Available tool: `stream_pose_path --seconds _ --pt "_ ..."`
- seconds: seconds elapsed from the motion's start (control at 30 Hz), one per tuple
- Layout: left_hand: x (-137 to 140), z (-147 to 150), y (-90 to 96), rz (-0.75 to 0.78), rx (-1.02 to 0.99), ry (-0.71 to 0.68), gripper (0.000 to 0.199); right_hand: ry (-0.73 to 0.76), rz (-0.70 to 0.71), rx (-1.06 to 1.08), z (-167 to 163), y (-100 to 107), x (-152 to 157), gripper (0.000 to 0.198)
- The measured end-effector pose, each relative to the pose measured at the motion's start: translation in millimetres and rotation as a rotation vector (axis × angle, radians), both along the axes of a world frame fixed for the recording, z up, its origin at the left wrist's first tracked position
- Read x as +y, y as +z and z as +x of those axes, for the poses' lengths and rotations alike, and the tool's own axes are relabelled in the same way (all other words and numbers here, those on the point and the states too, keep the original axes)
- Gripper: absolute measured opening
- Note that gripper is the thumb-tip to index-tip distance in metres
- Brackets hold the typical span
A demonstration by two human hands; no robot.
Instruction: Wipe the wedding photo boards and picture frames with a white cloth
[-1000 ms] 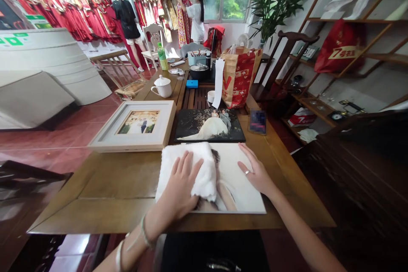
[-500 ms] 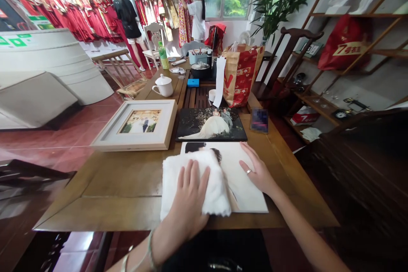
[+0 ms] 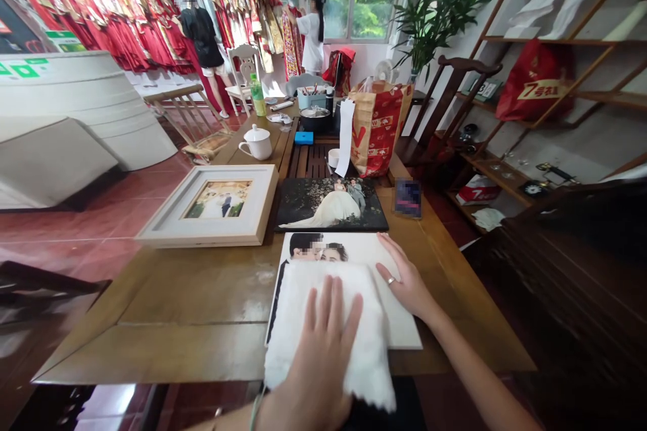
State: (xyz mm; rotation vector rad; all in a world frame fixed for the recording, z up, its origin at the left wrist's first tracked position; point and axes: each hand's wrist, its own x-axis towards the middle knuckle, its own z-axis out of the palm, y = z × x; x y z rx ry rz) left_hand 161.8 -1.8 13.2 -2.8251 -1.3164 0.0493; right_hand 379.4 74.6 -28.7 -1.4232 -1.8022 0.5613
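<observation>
A white fluffy cloth (image 3: 371,330) lies over the lower left part of a photo print (image 3: 404,330) of a couple. My left hand (image 3: 323,343) presses flat on the cloth, fingers spread. The cloth's lower edge hangs past the print and the table's near edge. On the print's right side rests my right hand (image 3: 409,283), open, its fingertips near the upper right edge and a ring on one finger. Beyond the print lies a dark wedding photo panel (image 3: 328,205). A light wooden framed photo (image 3: 207,205) is to its left.
On the wooden table (image 3: 192,296) stand a lidded white cup (image 3: 257,143), a paper bag (image 3: 381,128), a blue box (image 3: 304,138), a green bottle (image 3: 257,95) and a small dark card-like item (image 3: 408,199). Two people stand by hanging red garments (image 3: 136,13).
My left hand and the cloth have slid toward me and a little right, uncovering the couple's heads on the print. My right hand stays on the print's right side.
</observation>
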Motion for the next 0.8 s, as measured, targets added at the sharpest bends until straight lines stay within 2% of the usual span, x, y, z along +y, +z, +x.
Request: stream_pose_path --seconds 0.1,0.2,0.27,0.43,0.53,0.63,0.8 --pt "-23 -8 -2.3 -0.055 -0.013 -0.1 0.124 0.003 0.007 -0.007 0 0 0 0.054" --pt "-19 -3 2.8 -0.075 -0.016 -0.084 0.126 0.0 0.001 -0.004 1 -1 -1 0.054" --pt "-1 6 9.4 -0.068 -0.019 -0.042 0.122 0.005 -0.002 0.006 1 0 0 0.054" --pt "64 33 26.1 -0.049 0.032 0.092 0.1 0.039 0.004 0.043 3 0 0 0.052" --pt "78 45 30.1 -0.026 0.096 0.155 0.096 0.067 0.011 0.074 5 -2 1 0.054" --pt "55 49 27.3 0.01 0.133 0.101 0.101 0.09 0.025 0.1 7 -4 1 0.056" --pt "-12 38 8.0 0.149 0.076 -0.023 0.112 0.051 -0.022 0.124 6 -4 2 0.05"
